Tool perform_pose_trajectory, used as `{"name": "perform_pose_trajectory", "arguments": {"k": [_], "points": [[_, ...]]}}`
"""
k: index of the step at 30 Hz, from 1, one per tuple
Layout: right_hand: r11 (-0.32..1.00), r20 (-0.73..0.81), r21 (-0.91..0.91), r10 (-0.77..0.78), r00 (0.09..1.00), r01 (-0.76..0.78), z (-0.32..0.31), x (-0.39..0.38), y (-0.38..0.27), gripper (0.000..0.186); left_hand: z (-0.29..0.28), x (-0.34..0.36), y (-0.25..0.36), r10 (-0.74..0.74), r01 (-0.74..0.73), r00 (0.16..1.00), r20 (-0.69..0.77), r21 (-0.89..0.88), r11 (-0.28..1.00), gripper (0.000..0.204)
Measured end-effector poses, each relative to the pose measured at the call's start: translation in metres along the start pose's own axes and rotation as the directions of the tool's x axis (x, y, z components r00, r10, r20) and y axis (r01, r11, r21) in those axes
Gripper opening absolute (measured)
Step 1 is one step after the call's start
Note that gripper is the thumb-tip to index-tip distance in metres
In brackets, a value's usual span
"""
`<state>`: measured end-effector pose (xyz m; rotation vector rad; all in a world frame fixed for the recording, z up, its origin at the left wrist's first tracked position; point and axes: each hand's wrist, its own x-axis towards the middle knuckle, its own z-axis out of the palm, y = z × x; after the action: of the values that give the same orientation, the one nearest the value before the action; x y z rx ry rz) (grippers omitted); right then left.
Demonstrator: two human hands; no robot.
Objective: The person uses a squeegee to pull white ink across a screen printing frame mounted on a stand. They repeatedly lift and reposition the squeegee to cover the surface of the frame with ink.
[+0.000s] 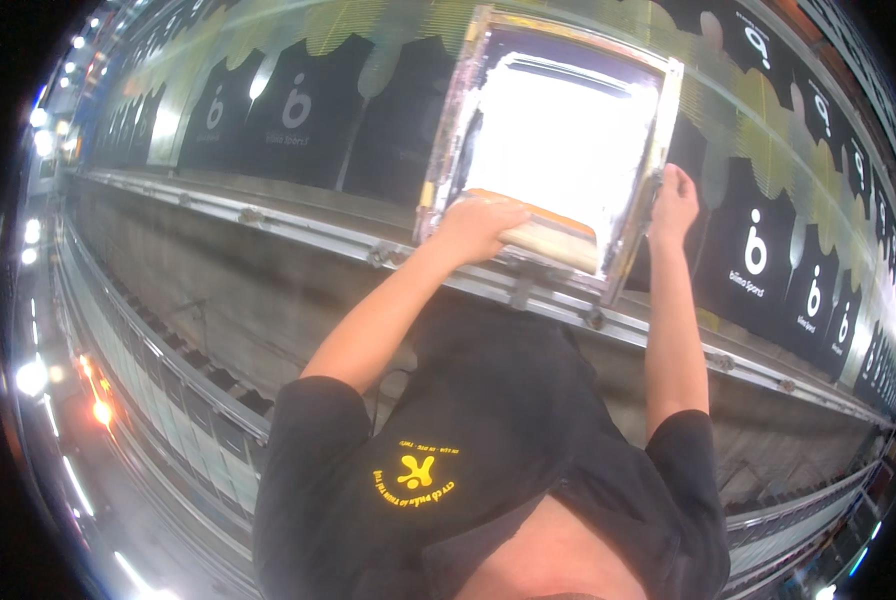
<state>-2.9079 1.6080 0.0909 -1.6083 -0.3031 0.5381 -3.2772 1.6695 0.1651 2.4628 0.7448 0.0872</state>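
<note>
A rectangular screen frame (673, 110) with a bright white layer inside lies over the long printing bed in front of me. A squeegee (551, 234) with a pale handle and orange strip lies across the frame's lower part. My left hand (480, 225) is closed on the squeegee's left end, inside the frame. My right hand (676, 205) is closed on the frame's right edge, with the fingertips partly hidden.
Dark shirt panels with white logos (293, 100) lie in rows along the bed, among yellowish pieces. A metal rail (258, 215) with fittings runs along its near edge. Parallel rails (188, 370) and rows of lights run off at the left.
</note>
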Motion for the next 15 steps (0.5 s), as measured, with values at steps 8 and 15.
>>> {"name": "perform_pose_trajectory", "arguments": {"k": [8, 15], "points": [[0.993, 0.009, -0.113, 0.027, 1.0, -0.026, 0.178, -0.105, 0.025, 0.028, -0.085, -0.08, -0.144, -0.096, 0.092, 0.994, 0.052, 0.072, 0.993, 0.059], [0.919, -0.01, -0.392, -0.041, 0.999, 0.033, 0.203, -0.115, 0.026, 0.032, -0.128, -0.028, -0.197, -0.009, 0.002, 0.99, 0.137, 0.05, 0.999, 0.049]]}}
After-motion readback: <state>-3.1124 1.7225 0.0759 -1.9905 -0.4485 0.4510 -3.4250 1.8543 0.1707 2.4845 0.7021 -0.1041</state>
